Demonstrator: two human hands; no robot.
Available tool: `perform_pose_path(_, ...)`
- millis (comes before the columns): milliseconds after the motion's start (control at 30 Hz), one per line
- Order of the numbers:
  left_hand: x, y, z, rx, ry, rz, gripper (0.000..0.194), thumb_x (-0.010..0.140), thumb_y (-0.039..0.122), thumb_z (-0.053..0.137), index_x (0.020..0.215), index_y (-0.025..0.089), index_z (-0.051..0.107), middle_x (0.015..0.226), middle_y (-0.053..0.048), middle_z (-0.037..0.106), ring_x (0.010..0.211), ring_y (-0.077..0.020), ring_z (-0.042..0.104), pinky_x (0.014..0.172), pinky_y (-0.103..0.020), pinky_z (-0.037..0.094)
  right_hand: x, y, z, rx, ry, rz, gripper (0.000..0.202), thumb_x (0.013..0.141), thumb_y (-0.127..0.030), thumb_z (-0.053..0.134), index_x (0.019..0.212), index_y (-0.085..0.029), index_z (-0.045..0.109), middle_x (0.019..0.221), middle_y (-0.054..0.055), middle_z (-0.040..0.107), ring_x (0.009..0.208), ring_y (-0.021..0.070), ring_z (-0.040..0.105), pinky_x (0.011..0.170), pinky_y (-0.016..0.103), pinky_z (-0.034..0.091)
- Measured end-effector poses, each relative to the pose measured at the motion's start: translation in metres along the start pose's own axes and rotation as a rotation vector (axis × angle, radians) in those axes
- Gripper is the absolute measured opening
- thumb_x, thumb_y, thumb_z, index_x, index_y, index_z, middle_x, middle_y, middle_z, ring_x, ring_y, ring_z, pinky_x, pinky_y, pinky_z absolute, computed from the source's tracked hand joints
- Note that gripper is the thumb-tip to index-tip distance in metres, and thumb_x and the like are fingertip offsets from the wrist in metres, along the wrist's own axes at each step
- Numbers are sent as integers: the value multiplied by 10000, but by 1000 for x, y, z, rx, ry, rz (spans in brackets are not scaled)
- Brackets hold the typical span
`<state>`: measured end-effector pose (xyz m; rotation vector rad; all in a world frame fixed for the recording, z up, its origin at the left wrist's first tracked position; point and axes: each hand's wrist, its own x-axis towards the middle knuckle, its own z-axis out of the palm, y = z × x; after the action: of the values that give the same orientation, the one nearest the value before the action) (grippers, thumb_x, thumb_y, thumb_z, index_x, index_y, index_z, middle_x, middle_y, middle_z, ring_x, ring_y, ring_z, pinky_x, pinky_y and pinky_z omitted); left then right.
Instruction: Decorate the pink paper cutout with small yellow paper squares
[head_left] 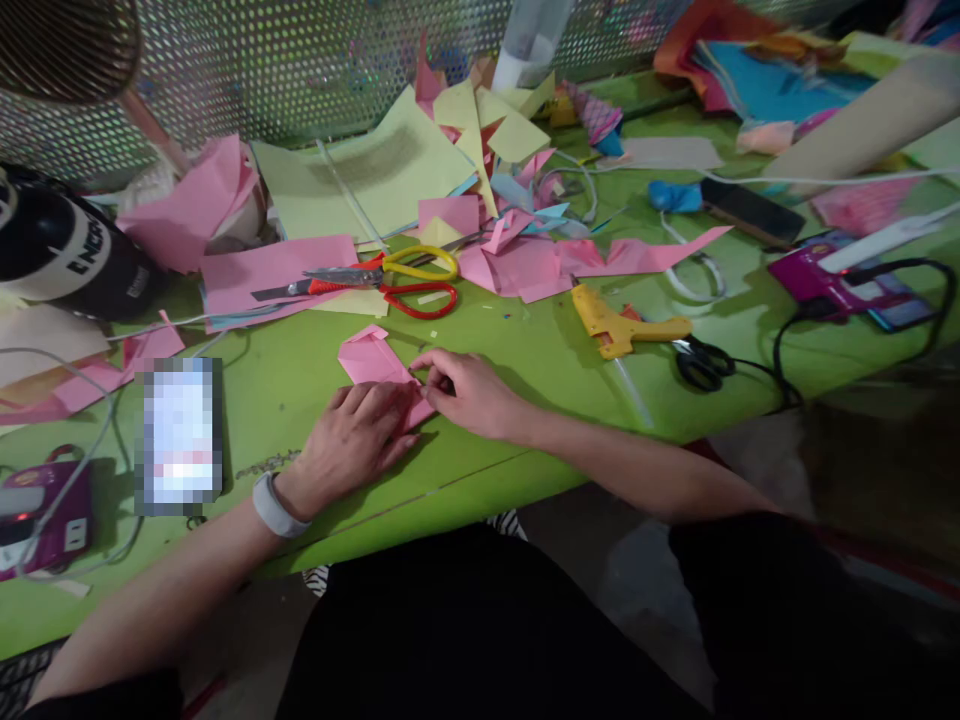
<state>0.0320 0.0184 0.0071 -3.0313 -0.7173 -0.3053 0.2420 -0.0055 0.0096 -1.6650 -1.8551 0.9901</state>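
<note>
A folded piece of pink paper point(373, 358) lies on the green table in front of me, its far left end bent over. My left hand point(358, 432), with a pale band on its wrist, holds the near part down; its fingers cover that part. At the paper's right edge, my right hand point(471, 393) has its fingers curled in a pinch on the fold. Beyond my hands lie scissors point(422, 298) with one red and one yellow handle, beside a cutter point(300, 288). To the right rests a yellow glue gun point(619, 322) with a clear glue stick.
Pink and pale yellow paper sheets point(360, 170) pile up at the back. A phone point(180, 435) lies left, near a dark bottle point(75, 245). Black-handled scissors point(703, 364), a purple power strip point(806, 282) and cables are on the right. A perforated panel point(315, 60) stands behind.
</note>
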Motion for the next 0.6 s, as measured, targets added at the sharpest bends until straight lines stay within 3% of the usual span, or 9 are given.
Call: perform_pose_path(600,2,0,3,32,16,-31,520,991,582,407,1244,172,600,1158,-135,641,999,-261,602,842,-386,485,2,1,0,-1,-12,-13,291,869,-167,544,1149,-198,616,790,-2,703,730,175,638,773,373,487)
